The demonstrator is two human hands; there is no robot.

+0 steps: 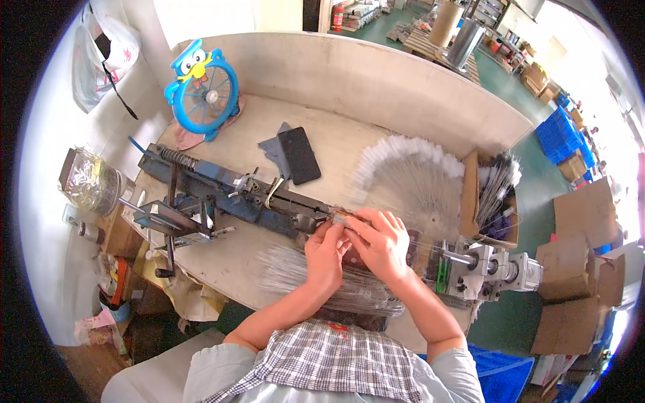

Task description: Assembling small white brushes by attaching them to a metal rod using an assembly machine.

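My left hand (pixel 324 254) and my right hand (pixel 384 243) meet above the middle of a long bench machine (pixel 222 188). Fingertips of both are pinched together around a small pale piece (pixel 339 220), too small to name. The machine has blue and dark metal parts and a coil spring (pixel 176 158). Below my hands lies a loose bundle of thin, shiny wires (pixel 289 269), partly covered by my forearms. Beyond my right hand, many thin wire brushes with white tufted ends (pixel 396 158) are spread in a fan on the table.
A dark phone (pixel 299 156) lies on a grey cloth beyond the machine. A blue cartoon-shaped fan (pixel 203 94) stands at the back left. At right are a cardboard box (pixel 470 201) of brushes and a metal spindle unit (pixel 487 269). A low partition (pixel 376 87) edges the table.
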